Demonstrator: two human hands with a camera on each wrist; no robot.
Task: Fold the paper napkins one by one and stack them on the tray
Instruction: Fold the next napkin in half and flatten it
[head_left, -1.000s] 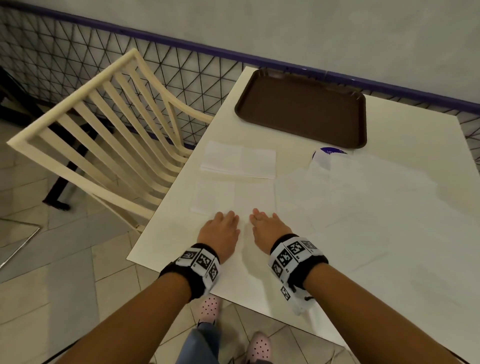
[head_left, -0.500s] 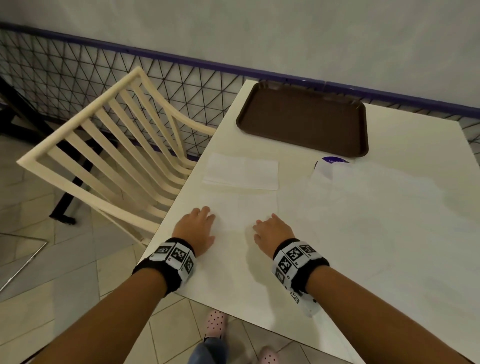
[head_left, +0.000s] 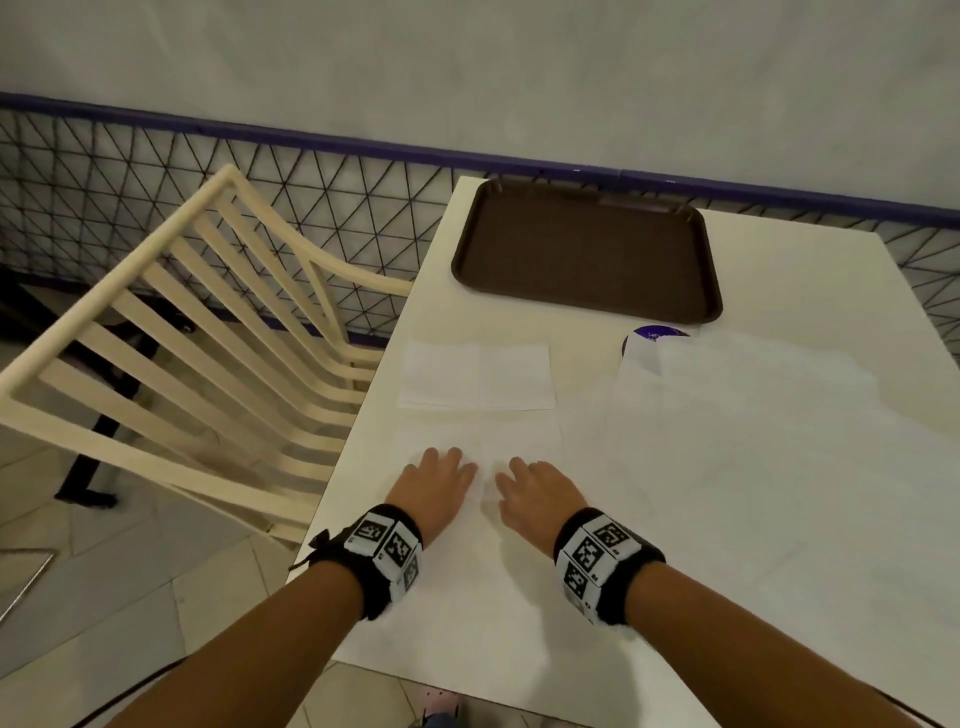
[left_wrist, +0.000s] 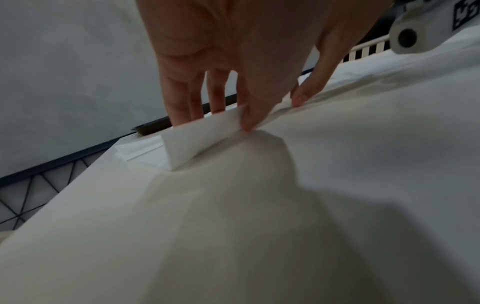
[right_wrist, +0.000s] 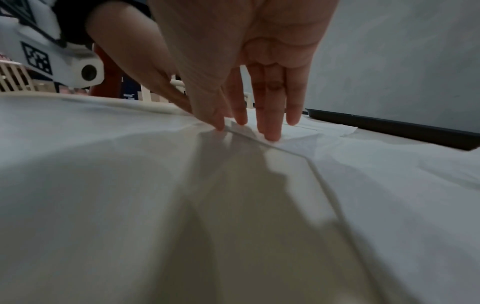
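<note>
A brown tray (head_left: 587, 249) lies bare at the far side of the white table (head_left: 779, 545). In front of it sits one folded napkin (head_left: 478, 376). Nearer me an unfolded white napkin (head_left: 519, 441) lies flat under both hands. My left hand (head_left: 441, 475) pinches a raised flap of that napkin (left_wrist: 197, 142) between thumb and fingers (left_wrist: 182, 111). My right hand (head_left: 527, 480) stands beside it, with straight fingers (right_wrist: 272, 131) pressing the napkin (right_wrist: 298, 144) onto the table. The tray's edge (right_wrist: 389, 127) shows behind.
A cream slatted chair (head_left: 208, 338) stands against the table's left side. A black mesh fence (head_left: 156, 171) and a wall run behind. More white sheets (head_left: 753, 415) cover the table's right half, partly over a purple-lidded round thing (head_left: 655, 333).
The hands went apart across the napkin half a second ago and have come back close together. The left hand now pinches up a flap of the napkin.
</note>
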